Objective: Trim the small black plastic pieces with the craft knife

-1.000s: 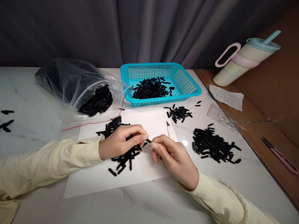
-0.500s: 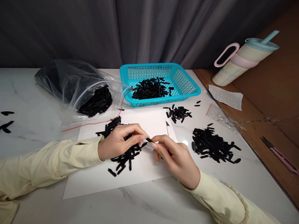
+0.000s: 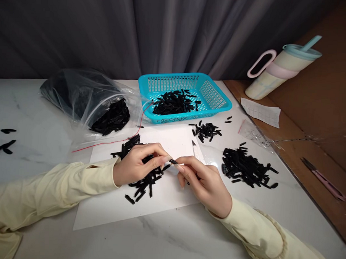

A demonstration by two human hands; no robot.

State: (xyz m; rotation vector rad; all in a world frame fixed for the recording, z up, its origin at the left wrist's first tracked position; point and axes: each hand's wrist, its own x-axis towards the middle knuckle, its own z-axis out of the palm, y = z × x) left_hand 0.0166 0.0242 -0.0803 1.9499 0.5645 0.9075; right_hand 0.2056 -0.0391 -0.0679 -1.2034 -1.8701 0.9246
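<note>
Between my two hands is a small, thin black strip point(image 3: 173, 161), pinched at both ends by fingertips. My left hand point(image 3: 144, 161) grips its left end with thumb and index finger. My right hand point(image 3: 202, 180) closes on the right end, its thumb and fingers pressed together. Under and around my left hand lies a heap of similar black strips point(image 3: 146, 183), spread over a white sheet of paper point(image 3: 106, 214); the hand hides part of the heap. What the strips are made of I cannot make out.
Behind the paper stands a blue basket point(image 3: 228, 106) holding black strips. An open plastic bag point(image 3: 77, 96) of strips lies at left, with a red string point(image 3: 103, 142). Two piles, one small point(image 3: 206, 131) and one larger point(image 3: 246, 167), lie right. Beyond are pink snips point(image 3: 325, 182) and a tumbler point(image 3: 281, 69).
Both hands stay nearly in place, still pinching the black strip. Its angle between the fingertips looks slightly different, and a lighter edge shows at my right fingertips.
</note>
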